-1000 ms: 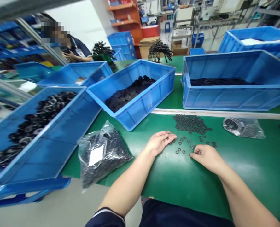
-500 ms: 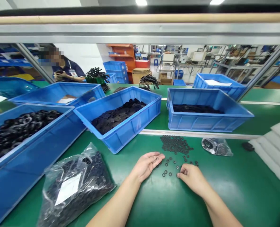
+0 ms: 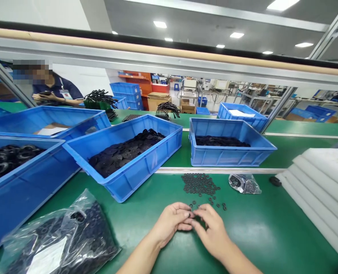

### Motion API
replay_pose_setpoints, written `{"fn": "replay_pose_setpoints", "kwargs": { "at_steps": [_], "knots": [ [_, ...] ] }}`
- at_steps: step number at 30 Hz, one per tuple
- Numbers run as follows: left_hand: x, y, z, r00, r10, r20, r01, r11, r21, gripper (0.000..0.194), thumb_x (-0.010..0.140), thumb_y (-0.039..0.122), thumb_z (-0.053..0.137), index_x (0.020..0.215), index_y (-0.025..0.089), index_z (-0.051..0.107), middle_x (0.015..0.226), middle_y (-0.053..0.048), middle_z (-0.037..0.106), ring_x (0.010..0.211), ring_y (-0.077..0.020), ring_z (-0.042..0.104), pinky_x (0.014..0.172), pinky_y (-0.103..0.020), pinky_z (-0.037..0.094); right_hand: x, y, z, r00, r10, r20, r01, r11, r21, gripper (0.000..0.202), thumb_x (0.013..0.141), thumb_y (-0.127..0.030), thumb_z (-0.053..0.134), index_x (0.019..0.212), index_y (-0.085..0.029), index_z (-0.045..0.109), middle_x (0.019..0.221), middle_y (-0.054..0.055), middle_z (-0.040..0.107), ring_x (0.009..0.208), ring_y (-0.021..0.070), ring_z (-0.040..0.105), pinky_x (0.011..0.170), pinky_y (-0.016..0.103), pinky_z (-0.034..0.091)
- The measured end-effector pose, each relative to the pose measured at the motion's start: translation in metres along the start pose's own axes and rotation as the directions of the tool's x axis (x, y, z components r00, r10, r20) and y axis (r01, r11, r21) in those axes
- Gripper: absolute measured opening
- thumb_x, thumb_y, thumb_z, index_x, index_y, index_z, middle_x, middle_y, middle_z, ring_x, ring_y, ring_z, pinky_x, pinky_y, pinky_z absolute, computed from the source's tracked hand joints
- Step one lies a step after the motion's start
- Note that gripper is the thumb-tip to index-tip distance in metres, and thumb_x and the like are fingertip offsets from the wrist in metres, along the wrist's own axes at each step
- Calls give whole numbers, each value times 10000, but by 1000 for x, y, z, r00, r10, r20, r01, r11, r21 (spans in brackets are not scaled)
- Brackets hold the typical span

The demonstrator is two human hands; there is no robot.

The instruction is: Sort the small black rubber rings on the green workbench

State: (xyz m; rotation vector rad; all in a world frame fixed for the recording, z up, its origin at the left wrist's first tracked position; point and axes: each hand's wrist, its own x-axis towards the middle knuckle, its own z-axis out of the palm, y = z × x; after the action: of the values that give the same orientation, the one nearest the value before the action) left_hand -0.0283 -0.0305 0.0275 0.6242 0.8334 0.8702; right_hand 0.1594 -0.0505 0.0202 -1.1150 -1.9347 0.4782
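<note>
My left hand (image 3: 171, 222) and my right hand (image 3: 211, 232) meet fingertip to fingertip low on the green table (image 3: 257, 228). The fingers of both curl over small black rings, which they mostly hide. A few loose rings (image 3: 211, 201) lie just beyond the fingers, and a flat pile of the same black rings (image 3: 199, 184) sits further back. Whether either hand grips a ring cannot be made out.
A clear bag of black rings (image 3: 63, 239) lies at the lower left; a smaller bag (image 3: 244, 183) lies right of the pile. Blue bins (image 3: 129, 179) (image 3: 228, 156) (image 3: 20, 182) of black parts stand behind. White foam sheets (image 3: 323, 179) stack at right. Another person (image 3: 55, 91) sits far left.
The camera has tilted upward, showing the frame and ceiling. My hands, apart before, have come together, the right moving left to touch the left's fingertips over the loose rings.
</note>
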Motion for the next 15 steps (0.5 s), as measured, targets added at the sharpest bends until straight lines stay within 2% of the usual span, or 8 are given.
{"fn": "replay_pose_setpoints", "kwargs": {
  "at_steps": [2,5,9,12,15],
  "knots": [
    [0,-5,0,1000,5,-3,-4,997,71,492,629,384,897,934,104,631,833,-115,756,700,-174,727,668,-277,607,-2,-5,8,998,-56,6,56,998,-11,139,930,-216,585,1031,-216,682,933,67,611,838,178,613,739,294,531],
    [0,-10,3,999,34,-6,-32,985,167,499,640,440,875,927,112,633,776,-69,738,692,-154,712,708,-291,609,-2,-4,13,997,-70,-18,70,997,-38,118,928,-188,579,949,-212,692,885,56,595,822,176,607,726,299,533],
    [-2,-9,8,996,81,-20,-74,970,233,530,657,494,834,965,121,618,805,-81,743,715,-180,724,698,-315,611,1,4,6,998,-56,-22,56,998,4,131,944,-213,556,947,-206,687,886,59,610,832,176,608,748,313,528],
    [1,-2,3,979,171,-113,-134,951,278,513,696,540,773,955,150,561,842,-97,750,669,-204,726,552,-293,583,4,10,-5,999,3,33,-3,1000,-2,149,962,-225,534,954,-201,681,891,64,634,865,184,605,791,333,506],
    [7,7,-12,944,241,-225,-159,930,331,434,789,566,658,891,163,533,608,-12,664,409,-125,579,346,-190,381,6,12,-12,991,48,123,-32,991,-129,172,958,-227,538,913,-206,702,884,64,643,898,204,577,828,368,455]
  ]
}}
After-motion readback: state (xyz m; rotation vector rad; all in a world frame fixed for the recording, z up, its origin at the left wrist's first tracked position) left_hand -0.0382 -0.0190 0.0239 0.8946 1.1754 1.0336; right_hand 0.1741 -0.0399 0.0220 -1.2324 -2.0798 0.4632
